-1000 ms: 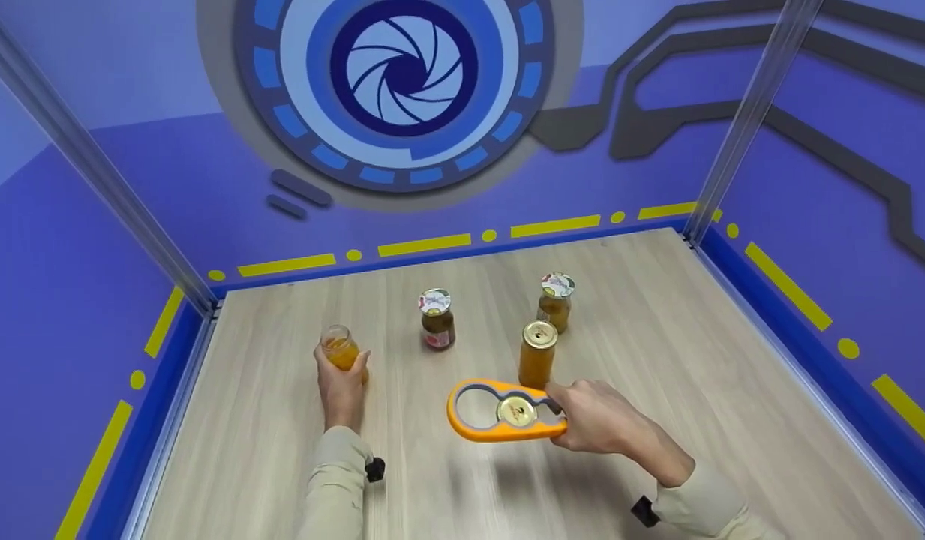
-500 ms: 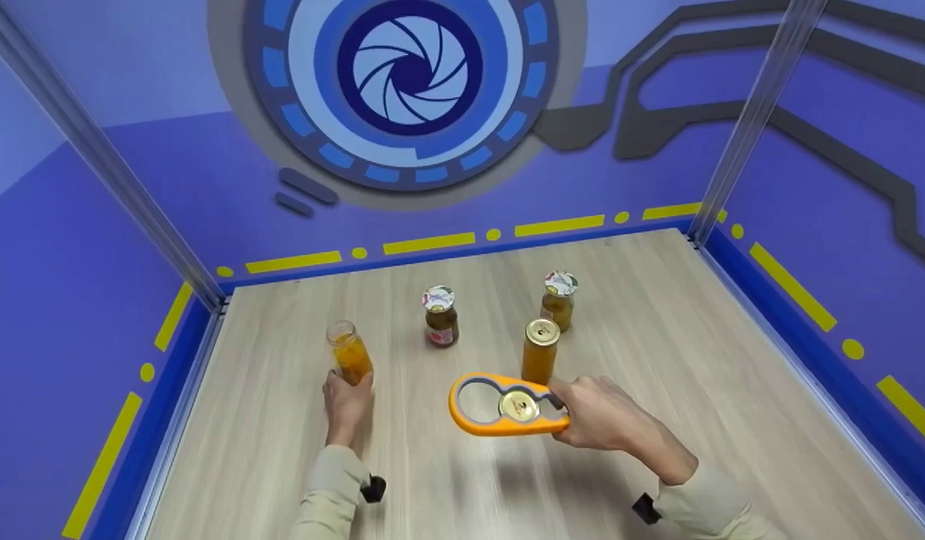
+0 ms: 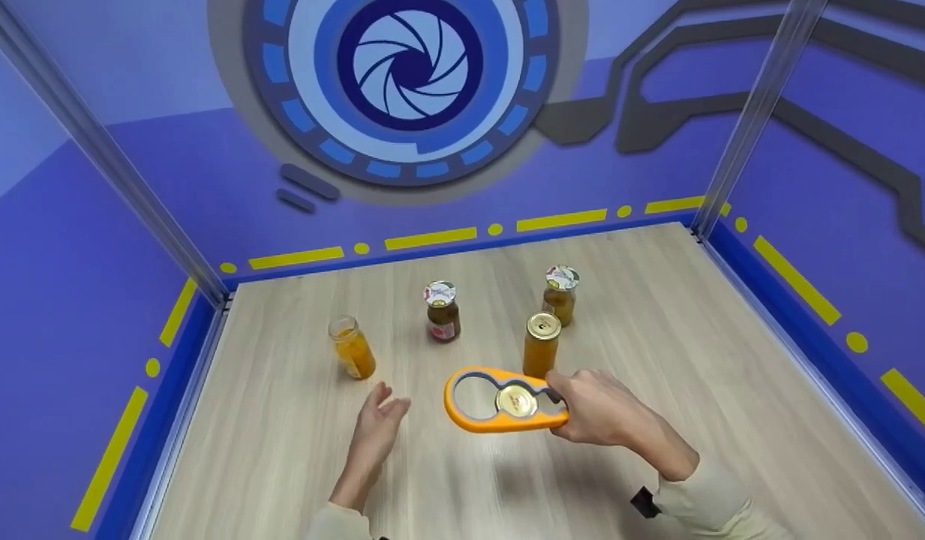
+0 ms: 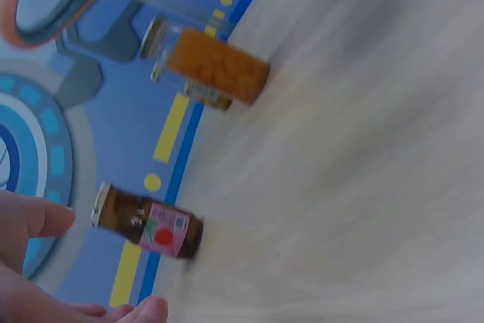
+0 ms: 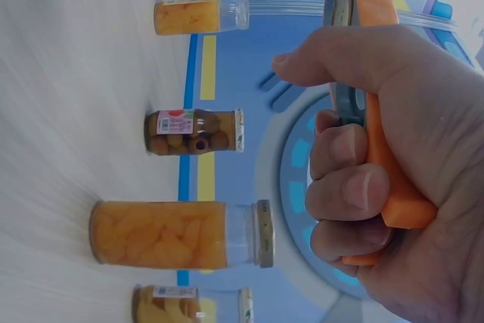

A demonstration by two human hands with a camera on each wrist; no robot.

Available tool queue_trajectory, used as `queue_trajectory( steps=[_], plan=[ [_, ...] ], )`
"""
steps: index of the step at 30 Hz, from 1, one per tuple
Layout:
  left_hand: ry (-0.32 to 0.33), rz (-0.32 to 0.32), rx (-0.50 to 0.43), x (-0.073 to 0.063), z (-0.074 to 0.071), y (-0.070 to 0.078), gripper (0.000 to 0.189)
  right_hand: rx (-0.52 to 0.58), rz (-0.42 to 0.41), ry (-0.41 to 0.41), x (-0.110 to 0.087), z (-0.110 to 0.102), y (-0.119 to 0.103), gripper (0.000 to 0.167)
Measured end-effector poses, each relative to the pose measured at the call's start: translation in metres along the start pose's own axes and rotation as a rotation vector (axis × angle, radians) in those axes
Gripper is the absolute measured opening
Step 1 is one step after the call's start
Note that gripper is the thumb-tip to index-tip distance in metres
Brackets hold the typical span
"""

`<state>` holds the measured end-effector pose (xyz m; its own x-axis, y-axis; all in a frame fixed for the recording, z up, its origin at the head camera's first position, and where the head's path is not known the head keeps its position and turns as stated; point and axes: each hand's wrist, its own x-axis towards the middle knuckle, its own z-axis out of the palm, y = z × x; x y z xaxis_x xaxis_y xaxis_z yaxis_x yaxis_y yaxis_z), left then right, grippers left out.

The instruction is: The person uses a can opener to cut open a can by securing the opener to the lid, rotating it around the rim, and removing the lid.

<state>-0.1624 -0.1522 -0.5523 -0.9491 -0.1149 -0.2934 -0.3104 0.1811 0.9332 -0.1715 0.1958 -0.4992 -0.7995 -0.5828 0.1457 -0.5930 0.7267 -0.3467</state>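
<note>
1. Opener (image 3: pixel 500 426), orange, one: raised above the table (image 3: pixel 439 495), gripped in the right hand (image 3: pixel 601 409).
2. Loose lid (image 3: pixel 516 402), gold, one: within the opener's frame. Advisable handling: opener level and grip firm, lest the lid drop; a lowering well away from the glass seems safest.
3. Left hand (image 3: pixel 376 431): fingers extended, holding nothing, just beside the lidless jar (image 3: pixel 355 356).
4. Jars, four, all upright: one lidless, left; one tall capped jar (image 3: pixel 540 356), right; two small jars (image 3: pixel 442 319), capped.
</note>
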Motion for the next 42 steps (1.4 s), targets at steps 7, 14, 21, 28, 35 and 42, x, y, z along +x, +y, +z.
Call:
queue_trajectory(
  steps=[7, 14, 21, 28, 35, 42],
  plan=[
    [-0.148, -0.012, -0.055, -0.016, 0.02, 0.011, 0.071, 0.017, -0.012, -0.005, 0.001, -0.003, -0.006, 0.035],
    [-0.374, 0.052, -0.2, -0.029, 0.033, 0.02, 0.069, 0.019, -0.015, -0.016, 0.0, -0.003, -0.013, 0.036],
    [-0.524, 0.05, -0.303, -0.036, 0.043, 0.019, 0.066, 0.041, -0.038, -0.033, 0.001, 0.005, -0.018, 0.037],
    [-0.561, -0.063, -0.515, -0.046, 0.049, 0.013, 0.057, 0.064, -0.068, -0.07, 0.0, 0.013, -0.021, 0.033],
    [-0.661, -0.136, -0.62, -0.055, 0.06, 0.005, 0.054, 0.094, -0.085, -0.11, -0.002, 0.023, -0.024, 0.035],
    [-0.632, -0.179, -0.654, -0.06, 0.067, 0.0, 0.056, 0.11, -0.087, -0.137, -0.003, 0.03, -0.026, 0.033]
  ],
)
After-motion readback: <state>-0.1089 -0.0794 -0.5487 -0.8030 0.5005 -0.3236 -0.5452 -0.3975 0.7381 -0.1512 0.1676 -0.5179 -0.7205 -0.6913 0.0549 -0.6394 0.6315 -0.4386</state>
